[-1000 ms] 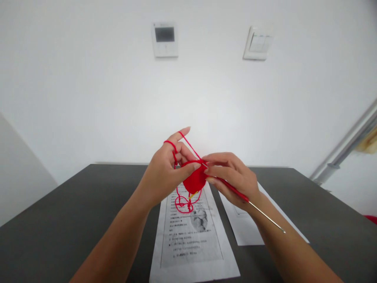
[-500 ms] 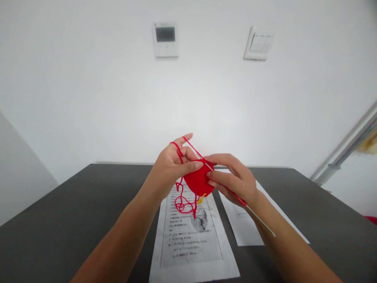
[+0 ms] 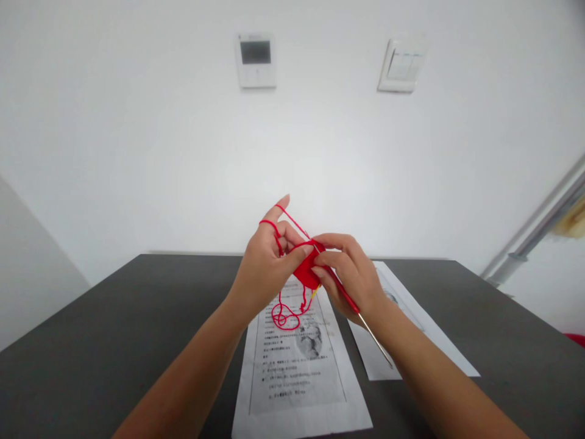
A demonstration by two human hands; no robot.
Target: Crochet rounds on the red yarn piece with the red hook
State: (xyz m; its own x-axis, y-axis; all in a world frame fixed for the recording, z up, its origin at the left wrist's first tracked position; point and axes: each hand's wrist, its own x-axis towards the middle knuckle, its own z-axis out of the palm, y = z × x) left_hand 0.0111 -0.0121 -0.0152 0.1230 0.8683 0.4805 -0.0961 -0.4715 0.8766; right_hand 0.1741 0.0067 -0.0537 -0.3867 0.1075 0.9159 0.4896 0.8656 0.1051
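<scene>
Between my hands is a small red crocheted piece (image 3: 308, 271). My left hand (image 3: 269, 253) pinches its upper left edge between thumb and fingers, with the index finger raised. Red yarn (image 3: 295, 222) loops around that finger and runs taut down to the piece. In my right hand (image 3: 350, 268) is a crochet hook (image 3: 343, 292) with a red grip and metal shaft; its tip meets the top of the piece, and the fingertips also touch the fabric. A yellow strand (image 3: 315, 291) hangs at the lower edge. Loose red yarn dangles below in loops.
A printed sheet (image 3: 292, 390) with text and a picture lies on the dark table (image 3: 183, 286) under the hands. Another sheet (image 3: 439, 347) is partly behind my right forearm. The white wall holds a panel with a screen (image 3: 256, 61) and a switch plate (image 3: 402, 66).
Both hands have shifted slightly left, and the left index finger points higher. The right hand has turned, so the hook now stands steeper and more of its red grip shows.
</scene>
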